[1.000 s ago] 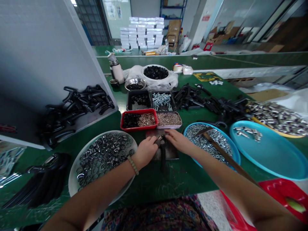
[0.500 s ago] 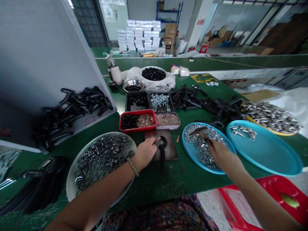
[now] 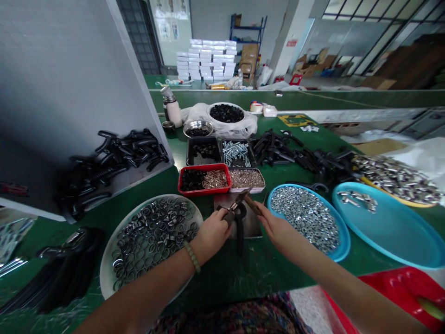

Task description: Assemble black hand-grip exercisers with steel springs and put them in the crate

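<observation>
My left hand (image 3: 212, 234) is closed on the ring end of a black handle part (image 3: 239, 227) that lies on a small dark metal plate (image 3: 251, 222) in front of me. My right hand (image 3: 278, 228) is closed round the wooden handle of a small hammer (image 3: 247, 200), whose head hangs just above the black part. A white plate of metal rings (image 3: 120, 260) lies left of my left hand. A blue plate of small silvery nuts (image 3: 335, 250) lies right of my right hand.
Behind the metal plate stand a red tray (image 3: 203, 190), a tray of small pins (image 3: 246, 178) and black trays of screws (image 3: 236, 153). Black handles (image 3: 295, 153) are heaped at right and on a white board (image 3: 114, 157) at left. A second blue plate (image 3: 392, 227) and red bin (image 3: 399, 292) are at right.
My right hand went to the blue plate, took hold of the hammer there, and has come back with it over the black part. My left hand stayed on the part.
</observation>
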Demonstrator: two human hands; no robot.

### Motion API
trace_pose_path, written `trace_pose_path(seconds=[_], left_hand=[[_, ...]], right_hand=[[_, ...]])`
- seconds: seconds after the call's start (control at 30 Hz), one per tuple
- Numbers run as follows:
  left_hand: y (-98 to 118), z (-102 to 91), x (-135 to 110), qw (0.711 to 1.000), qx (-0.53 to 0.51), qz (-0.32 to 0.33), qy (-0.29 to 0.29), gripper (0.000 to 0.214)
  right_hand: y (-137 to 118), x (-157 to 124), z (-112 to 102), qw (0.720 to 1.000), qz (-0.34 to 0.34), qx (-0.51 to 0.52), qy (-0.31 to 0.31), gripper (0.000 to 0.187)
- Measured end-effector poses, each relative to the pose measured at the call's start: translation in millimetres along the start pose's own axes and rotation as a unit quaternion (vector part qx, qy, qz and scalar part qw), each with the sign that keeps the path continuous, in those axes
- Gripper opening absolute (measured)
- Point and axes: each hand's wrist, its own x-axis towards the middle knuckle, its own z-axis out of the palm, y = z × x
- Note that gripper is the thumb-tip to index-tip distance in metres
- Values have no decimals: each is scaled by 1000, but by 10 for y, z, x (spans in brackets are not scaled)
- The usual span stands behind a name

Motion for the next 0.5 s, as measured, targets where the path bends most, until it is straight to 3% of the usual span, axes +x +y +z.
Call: trace_pose_path(seconds=[0.1,0.23,0.37,0.5], left_hand=[[-9,-1,-1,1000,-2,6,8,29],[4,-39,8,1000,8,-1,-5,21],[48,-12,12,1000,14,-14,-10,19],[48,-52,-28,999,-20,-43,-9,18]], right_hand=[[-17,4,-22,998,24,55,1,50],[-17,8,-28,997,39,40,-53,48],[-7,22,-22,999,16,48,4,51],[-34,-9,-44,998,12,39,-50,48]])
